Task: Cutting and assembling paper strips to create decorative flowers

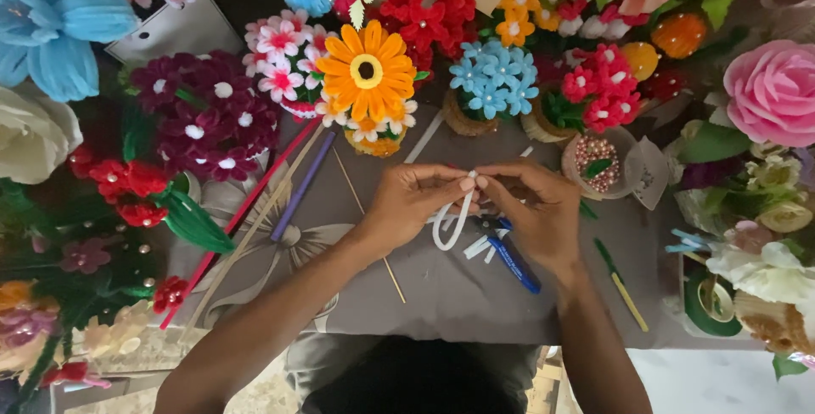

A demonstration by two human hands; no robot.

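Note:
My left hand [413,202] and my right hand [531,208] meet over the middle of the grey cloth-covered table [441,291]. Both pinch a white fuzzy pipe cleaner [454,223] at its top, near the fingertips. The pipe cleaner hangs below them in a narrow loop. Under my right hand lies a blue-handled tool [514,261], with short white pipe cleaner pieces [477,247] beside it.
Handmade flowers ring the table: an orange daisy [367,73], blue blossoms [494,78], dark purple blooms [208,112], a pink rose [772,91]. Red, purple and tan sticks [293,189] lie at left. A small bowl of beads [596,163] and a green-yellow stick [620,282] sit at right.

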